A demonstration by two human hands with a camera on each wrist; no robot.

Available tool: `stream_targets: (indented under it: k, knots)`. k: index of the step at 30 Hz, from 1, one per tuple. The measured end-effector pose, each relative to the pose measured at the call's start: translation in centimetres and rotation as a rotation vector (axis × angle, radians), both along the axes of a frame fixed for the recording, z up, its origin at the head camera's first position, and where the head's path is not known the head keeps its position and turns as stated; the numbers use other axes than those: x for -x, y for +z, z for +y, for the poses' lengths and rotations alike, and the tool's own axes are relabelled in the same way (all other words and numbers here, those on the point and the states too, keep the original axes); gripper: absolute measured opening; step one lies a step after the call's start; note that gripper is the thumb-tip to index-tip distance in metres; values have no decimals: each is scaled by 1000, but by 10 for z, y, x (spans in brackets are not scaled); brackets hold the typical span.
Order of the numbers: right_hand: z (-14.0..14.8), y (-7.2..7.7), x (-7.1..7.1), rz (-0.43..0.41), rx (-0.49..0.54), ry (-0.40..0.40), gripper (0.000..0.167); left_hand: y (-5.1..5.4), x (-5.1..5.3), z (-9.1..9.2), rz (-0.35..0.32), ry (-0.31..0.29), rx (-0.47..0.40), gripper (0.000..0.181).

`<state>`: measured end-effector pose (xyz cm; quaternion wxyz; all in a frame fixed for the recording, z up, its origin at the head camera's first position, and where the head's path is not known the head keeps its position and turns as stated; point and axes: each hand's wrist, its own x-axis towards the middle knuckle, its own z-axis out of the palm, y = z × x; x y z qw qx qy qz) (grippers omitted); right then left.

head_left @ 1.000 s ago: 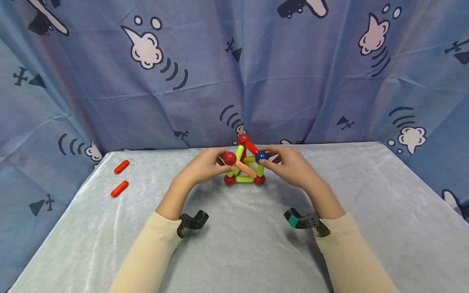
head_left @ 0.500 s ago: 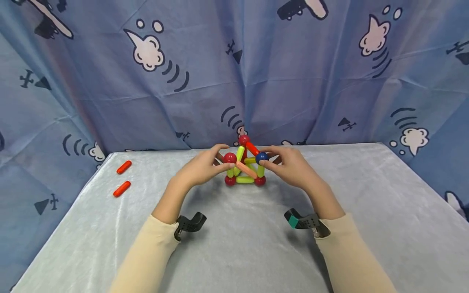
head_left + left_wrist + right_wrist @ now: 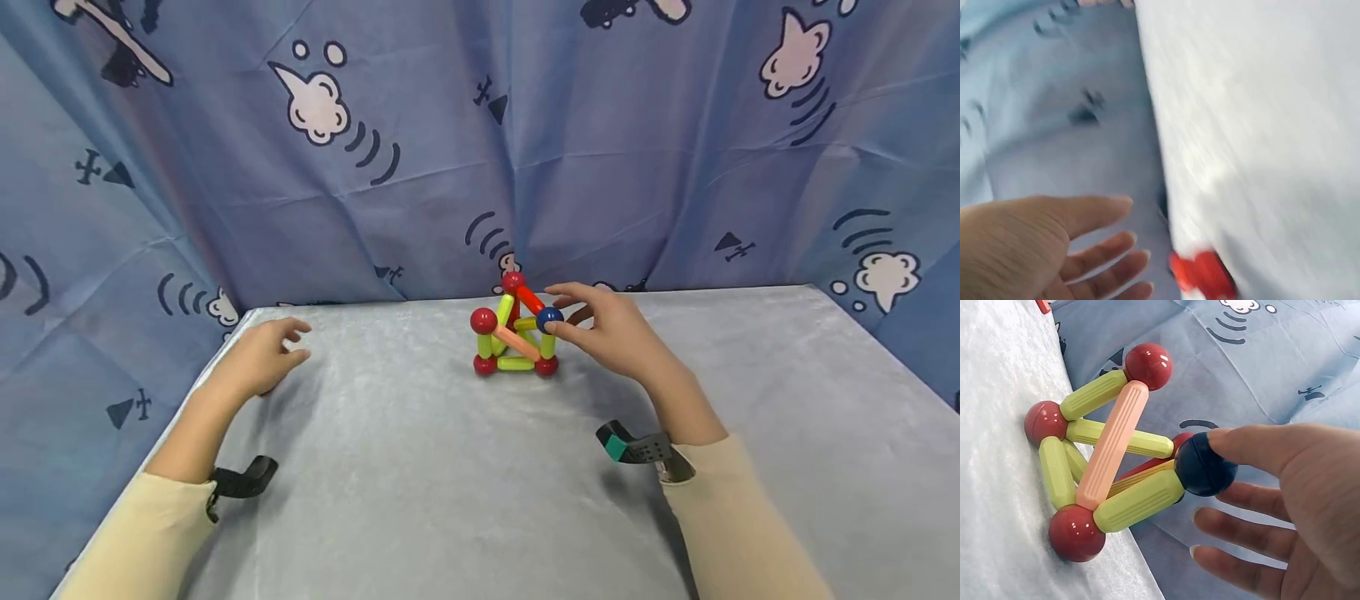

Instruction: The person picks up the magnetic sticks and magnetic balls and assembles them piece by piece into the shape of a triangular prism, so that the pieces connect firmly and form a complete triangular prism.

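Note:
A frame of magnetic rods and balls (image 3: pixel 516 363) stands on the table, with red balls at several corners and a blue ball (image 3: pixel 1205 464) at its upper right. My right hand (image 3: pixel 611 329) pinches that blue ball between thumb and index finger, the other fingers spread below in the right wrist view. A salmon-coloured rod (image 3: pixel 1113 447) runs diagonally across one face, among yellow-green rods. Far off to the left, my left hand (image 3: pixel 262 354) hovers with loosely bent fingers and holds nothing. Blurred red rods (image 3: pixel 1205 275) lie near its fingertips in the left wrist view; the head view hides them behind the hand.
A pale cloth covers the table (image 3: pixel 420 467). Behind it and along both sides hangs a blue printed curtain (image 3: pixel 450 150). The table's left edge (image 3: pixel 1159 131) runs close by my left hand.
My left hand has left the red ball at the frame's upper left and swung far left over the red rods. My right hand stays on the blue ball; the view has shifted slightly.

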<state>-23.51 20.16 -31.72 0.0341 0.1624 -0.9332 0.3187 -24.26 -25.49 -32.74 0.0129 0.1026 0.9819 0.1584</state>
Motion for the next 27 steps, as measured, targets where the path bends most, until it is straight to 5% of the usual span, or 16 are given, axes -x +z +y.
stream_targets:
  k: [5,11,20,27]
  knots:
    - [2,2,0,-10,14,1,43,-16,0,-44,-58,44,-18,46]
    - [2,-2,0,-36,23,11,37,-25,2,-59,-110,41,-25,47]
    - [-1,-5,1,-48,35,6,36,-29,11,-52,-82,-41,5,29]
    - [0,-3,0,-62,29,-16,38,-9,14,0,38,-140,-85,24]
